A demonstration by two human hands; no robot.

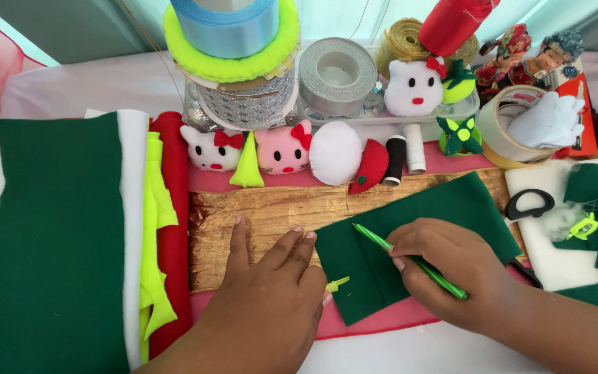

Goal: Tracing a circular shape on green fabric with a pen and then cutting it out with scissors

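Item: dark green felt sheet (444, 221), lying on a wooden board (264, 215) on the table, right of centre.

Our right hand (451, 266) has its fingers clamped on a green pen (410, 260), tip on the felt. Our left hand (271, 291) lies flat on the board, fingers together, touching the felt's left edge; a small yellow-green scrap (337, 283) sits just beside it.

Surroundings: stacked felt (57, 242) in green, white, neon yellow and red at left; black-handled scissors (529, 203) at right. Behind the board: two stuffed cat heads, white (212, 149) and pink (282, 149), a white pad (336, 154), black (395, 159) and white (414, 147) thread spools.

Containers: clear tray (382, 119) holding a silver ribbon roll (337, 75) and another white cat head (414, 88). A tape roll (510, 128) holds a white stuffed piece (548, 121).
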